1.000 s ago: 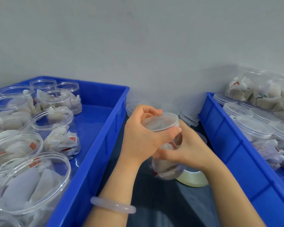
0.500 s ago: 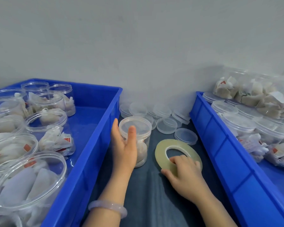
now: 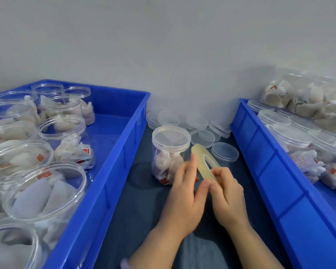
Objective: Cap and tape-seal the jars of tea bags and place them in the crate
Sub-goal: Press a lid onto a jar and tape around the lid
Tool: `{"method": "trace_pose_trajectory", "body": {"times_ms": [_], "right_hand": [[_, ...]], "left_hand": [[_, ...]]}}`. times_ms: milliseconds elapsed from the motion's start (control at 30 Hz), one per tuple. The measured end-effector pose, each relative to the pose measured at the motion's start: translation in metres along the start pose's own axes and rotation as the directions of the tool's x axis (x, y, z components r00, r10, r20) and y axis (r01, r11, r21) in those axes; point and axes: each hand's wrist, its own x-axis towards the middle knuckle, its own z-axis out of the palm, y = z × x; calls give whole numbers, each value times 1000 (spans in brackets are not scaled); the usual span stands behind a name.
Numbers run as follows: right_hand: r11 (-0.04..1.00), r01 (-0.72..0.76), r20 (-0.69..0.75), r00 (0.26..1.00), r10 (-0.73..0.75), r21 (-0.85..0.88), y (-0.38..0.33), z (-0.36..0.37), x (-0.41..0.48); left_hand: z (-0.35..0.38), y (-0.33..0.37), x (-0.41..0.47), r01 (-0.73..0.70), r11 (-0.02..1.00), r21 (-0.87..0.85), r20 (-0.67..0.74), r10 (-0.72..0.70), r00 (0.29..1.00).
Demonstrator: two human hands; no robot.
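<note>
We are pinching the tape roll (image 3: pixel 202 162) in our right hand (image 3: pixel 227 195), our left hand (image 3: pixel 184 193) lying straight-fingered along its rim, probably feeling for the loose end; best peeling slowly toward the capped jar (image 3: pixel 169 152) just beyond the grip.
</note>
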Motion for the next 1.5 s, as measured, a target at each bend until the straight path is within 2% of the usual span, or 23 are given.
{"method": "trace_pose_trajectory", "body": {"times_ms": [67,133,267,333,400,467,533,700,900,1000,1167,1400,1500], "right_hand": [[1000,7,47,999,-8,17,2,3,-2],[1000,-5,78,997,4,14,3,4,-2],[1000,-7,53,999,7,2,-1,7,-2],[1000,-10,64,998,9,24,-1,9,-2],[999,-8,83,997,5,44,0,8,-2],[999,-1,79,997,-2,44,2,7,-1],[999,11,55,998,-12,33,2,6,-2],[1000,15,17,1000,-15,3,2,5,-4],[994,52,-1,999,-52,-100,3,2,-4],[991,51,8,999,-50,-127,3,1,-4],[989,64,-12,998,-66,-130,1,0,-5],[989,46,6,999,-46,-140,0,-2,-7],[990,42,4,999,-42,-134,-1,-2,-7]], "left_hand": [[3,-2,0,61,997,-42,19,-60,998],[0,-8,0,55,995,-88,-66,-61,996],[-3,-14,0,-78,991,107,-315,109,943],[-2,-12,1,-88,990,105,-372,122,920],[-3,-9,2,-25,999,-36,-342,11,940],[-5,-7,2,62,984,-167,-250,-103,963],[-6,-8,1,93,972,-213,-231,-143,962],[-9,-5,1,88,962,-257,-288,-164,943],[-15,-5,5,251,847,-469,-108,-337,935],[-18,-9,7,304,838,-452,-35,-358,933],[-16,-8,6,274,843,-464,-50,-334,941],[-20,-9,6,319,852,-416,5,-348,937],[-18,-7,5,280,871,-404,-63,-332,941]]}}
